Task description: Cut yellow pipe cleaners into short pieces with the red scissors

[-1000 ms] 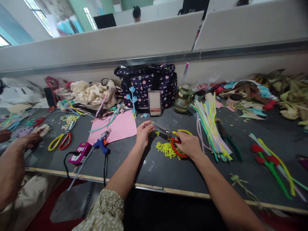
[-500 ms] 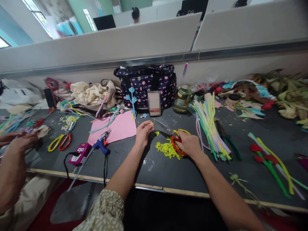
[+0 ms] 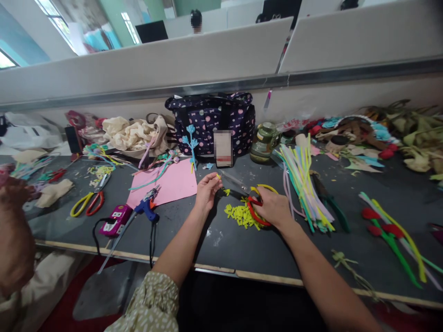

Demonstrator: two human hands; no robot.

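Observation:
My left hand [image 3: 208,190] pinches a small yellow piece [image 3: 218,176] between thumb and fingertips, just above the table. Wrapped around the red and yellow handles of a pair of scissors [image 3: 259,210] is my right hand [image 3: 273,205]. The scissor blades are parted and point towards my left fingertips. Under and beside the scissors lies a heap of short yellow cut pieces [image 3: 238,216]. A few more yellow bits [image 3: 226,192] rest near the blades.
A bundle of pastel pipe cleaners [image 3: 301,184] lies right of my right hand. To the left are a pink sheet [image 3: 173,186], a blue glue gun [image 3: 148,210] and second scissors [image 3: 92,203]. Behind stand a dotted bag [image 3: 197,120] and green jar [image 3: 263,143]. A co-worker's arm [image 3: 15,230] is far left.
My hands have barely moved; the left still pinches the yellow piece beside the scissor blades. At far left, the co-worker's hand has lifted away from the beige cloth. The view has shifted slightly.

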